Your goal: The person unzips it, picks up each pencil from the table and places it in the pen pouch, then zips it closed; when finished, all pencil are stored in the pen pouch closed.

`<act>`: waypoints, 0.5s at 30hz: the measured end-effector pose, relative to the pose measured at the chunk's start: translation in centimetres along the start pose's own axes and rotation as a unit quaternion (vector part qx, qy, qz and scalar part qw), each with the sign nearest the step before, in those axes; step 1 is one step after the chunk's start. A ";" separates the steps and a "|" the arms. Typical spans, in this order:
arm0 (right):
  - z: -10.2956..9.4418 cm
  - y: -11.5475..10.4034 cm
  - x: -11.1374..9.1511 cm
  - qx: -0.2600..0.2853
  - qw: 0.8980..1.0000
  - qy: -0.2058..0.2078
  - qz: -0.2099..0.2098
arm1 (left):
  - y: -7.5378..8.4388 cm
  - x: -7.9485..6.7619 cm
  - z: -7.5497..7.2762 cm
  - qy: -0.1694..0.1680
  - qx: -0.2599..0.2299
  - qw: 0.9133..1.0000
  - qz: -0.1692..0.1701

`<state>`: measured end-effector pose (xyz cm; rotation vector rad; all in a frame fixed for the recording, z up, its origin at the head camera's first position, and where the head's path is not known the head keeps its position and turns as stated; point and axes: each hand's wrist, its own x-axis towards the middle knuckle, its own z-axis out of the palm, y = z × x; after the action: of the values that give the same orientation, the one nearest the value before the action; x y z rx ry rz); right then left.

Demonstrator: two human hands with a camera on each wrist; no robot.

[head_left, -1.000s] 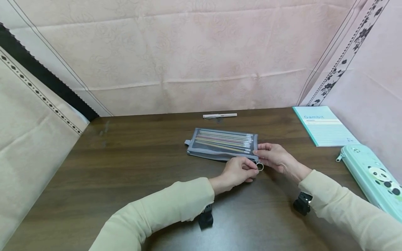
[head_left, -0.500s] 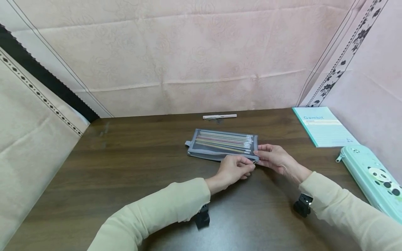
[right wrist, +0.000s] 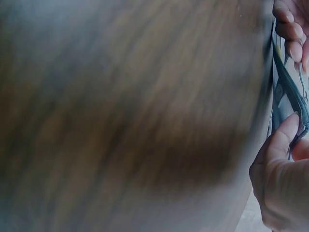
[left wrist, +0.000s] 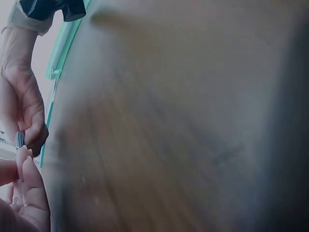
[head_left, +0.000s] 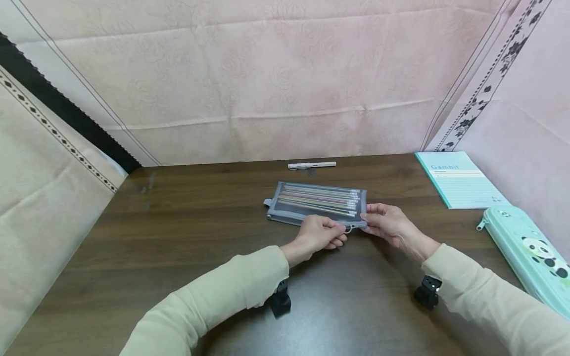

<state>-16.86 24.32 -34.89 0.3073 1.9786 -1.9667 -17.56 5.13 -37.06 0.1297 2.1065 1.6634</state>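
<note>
A grey zip pencil pouch [head_left: 285, 216] with a see-through top lies on the table, several pencils [head_left: 318, 199] showing inside it. Along its front edge runs the zipper, with a ring-shaped zipper pull [head_left: 349, 230] near the right end. My left hand [head_left: 317, 234] pinches this ring between thumb and fingers. At the pouch's right front corner, my right hand [head_left: 388, 225] grips the edge, thumb on top. In the right wrist view the pouch [right wrist: 288, 92] edge stands between the right thumb and fingers, and the left fingers [right wrist: 291, 30] are just beyond.
A white pen [head_left: 311, 164] lies behind the pouch near the table's back edge. To the right are a teal-edged notebook [head_left: 463, 180] and a mint panda pencil case [head_left: 521, 242]. Cloth-covered walls [head_left: 276, 89] rise at the back and both sides of the wooden table [head_left: 178, 237].
My left hand has moved left along the pouch's front edge, drawing the zipper pull with it from the right corner. My right hand has stayed at the corner.
</note>
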 end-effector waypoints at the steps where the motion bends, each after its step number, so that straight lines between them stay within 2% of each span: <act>1: 0.0 0.0 0.0 0.003 1.000 0.003 0.003 | 0.0 0.0 -0.2 0.002 0.001 1.000 -0.004; 8: 0.4 -0.4 0.2 0.007 1.000 0.008 0.006 | -0.1 0.1 -2.3 -0.001 0.006 1.000 -0.013; 15: -0.1 -0.7 0.3 0.003 1.000 0.025 0.010 | -0.9 0.2 -6.7 0.027 0.011 0.999 -0.026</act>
<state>-17.36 24.43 -34.38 0.3801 1.9920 -1.9723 -20.25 -1.12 -36.81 0.0372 2.1503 1.6299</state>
